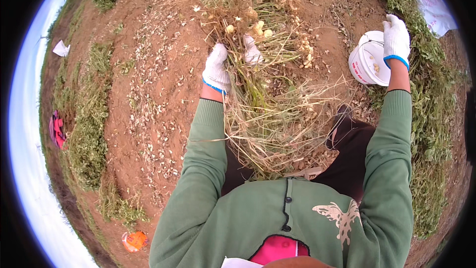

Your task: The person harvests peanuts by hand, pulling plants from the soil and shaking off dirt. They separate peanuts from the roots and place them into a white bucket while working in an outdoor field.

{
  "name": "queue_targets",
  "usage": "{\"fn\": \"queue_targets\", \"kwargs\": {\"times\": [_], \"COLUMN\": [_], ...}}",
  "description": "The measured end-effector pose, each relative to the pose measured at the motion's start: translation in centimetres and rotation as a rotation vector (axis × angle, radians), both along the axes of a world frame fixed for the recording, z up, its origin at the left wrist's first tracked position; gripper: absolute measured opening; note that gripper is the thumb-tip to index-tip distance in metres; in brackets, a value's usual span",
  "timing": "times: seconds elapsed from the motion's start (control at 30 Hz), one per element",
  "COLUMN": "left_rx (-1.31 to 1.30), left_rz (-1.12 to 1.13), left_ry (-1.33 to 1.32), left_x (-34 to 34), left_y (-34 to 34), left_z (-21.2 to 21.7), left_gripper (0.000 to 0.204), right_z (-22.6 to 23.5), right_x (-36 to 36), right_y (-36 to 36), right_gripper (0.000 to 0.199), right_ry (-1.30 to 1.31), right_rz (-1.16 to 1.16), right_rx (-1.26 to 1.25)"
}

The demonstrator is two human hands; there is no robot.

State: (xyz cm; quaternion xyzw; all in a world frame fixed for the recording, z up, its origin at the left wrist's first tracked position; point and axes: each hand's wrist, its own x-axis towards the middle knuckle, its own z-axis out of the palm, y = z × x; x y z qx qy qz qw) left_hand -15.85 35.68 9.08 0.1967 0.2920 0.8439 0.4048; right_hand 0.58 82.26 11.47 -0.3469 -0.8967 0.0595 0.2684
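nearest the camera is a green sweater (277, 218) with buttons and a pale butterfly print, and dark trousers below it. across the lap lies a bundle of dry peanut plant (258, 99), its stems near and its root end with pale pods far, over the red soil (163, 94).

the left hand (216, 67), in a white glove with a blue cuff, is closed on the stems just below the pods. the right hand (396, 39), gloved the same, hangs over a white bucket (364, 62) on the right; its fingers curl loosely, and i cannot tell whether it has hold of anything. a few pods lie in the bucket.

this looks like the dropping stage of picking pods off the plant; the next move would call for the right hand to come across to the root end.

the bucket bears red lettering on its side. a white sack (436, 7) lies far right, a white scrap (61, 48) far left, a pink cloth (57, 129) at left and an orange wrapper (135, 240) near left.
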Motion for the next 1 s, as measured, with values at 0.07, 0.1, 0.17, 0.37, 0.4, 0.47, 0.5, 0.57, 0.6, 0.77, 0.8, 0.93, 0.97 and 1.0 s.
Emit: {"fn": "queue_targets", "kwargs": {"times": [0.07, 0.1, 0.17, 0.37, 0.4, 0.47, 0.5, 0.57, 0.6, 0.77, 0.8, 0.93, 0.97, 1.0], "left_rx": [-0.009, -0.089, -0.166, 0.054, 0.072, 0.046, -0.003, 0.005, -0.041, -0.317, -0.364, -0.694, -0.508, -0.541], "left_rz": [-0.029, 0.014, 0.034, -0.192, -0.214, -0.167, -0.130, -0.118, -0.115, 0.046, 0.097, 0.137, 0.000, 0.061], "left_ry": [0.055, 0.095, 0.167, 0.026, 0.023, 0.035, 0.059, 0.050, 0.069, 0.187, 0.190, 0.160, 0.242, 0.348], "left_x": [0.7, 1.4, 2.3, 0.9, 0.9, 1.6, 1.9, 1.3, 1.4, 0.8, 1.1, 3.2, 1.7, 2.9], "left_y": [1.2, 1.7, 2.6, 2.3, 2.7, 2.6, 2.5, 2.2, 2.5, 1.4, 1.7, 2.7, 2.3, 3.0], "left_z": [0.5, 1.2, 2.5, 0.7, 0.8, 1.3, 1.6, 1.0, 1.1, 0.7, 0.8, 4.4, 2.8, 4.1], "left_gripper": [0.083, 0.079, 0.078, 0.086, 0.086, 0.080, 0.078, 0.074, 0.074, 0.055, 0.054, 0.055, 0.057, 0.055], "right_z": [-2.6, -4.2, -5.8, 3.1, 4.2, 6.9, 7.8, 7.8, 7.2, 8.6, 8.4, 6.5, 6.6, 7.3], "right_x": [2.2, 3.3, 4.8, -1.7, -3.0, -4.2, -4.3, -4.6, -4.9, -3.7, -3.6, -3.9, -3.3, -2.9], "right_y": [2.3, 3.5, 4.5, -4.0, -5.9, -12.9, -15.4, -19.0, -20.0, -23.0, -22.7, -22.1, -21.8, -21.7], "right_gripper": [0.056, 0.061, 0.063, 0.038, 0.036, 0.032, 0.032, 0.033, 0.038, 0.039, 0.039, 0.039, 0.040, 0.041], "right_ry": [-0.110, -0.194, -0.281, 0.310, 0.390, 0.507, 0.426, 0.281, 0.293, 0.189, 0.191, 0.123, 0.030, -0.057], "right_rz": [-0.015, -0.031, -0.061, 0.357, 0.481, 0.727, 0.832, 1.000, 1.053, 1.049, 0.963, 0.618, 0.510, 0.394], "right_rx": [0.072, 0.002, -0.089, -0.367, -0.385, -0.865, -0.994, -0.860, -0.785, -1.251, -1.198, -0.884, -0.827, -0.765]}}
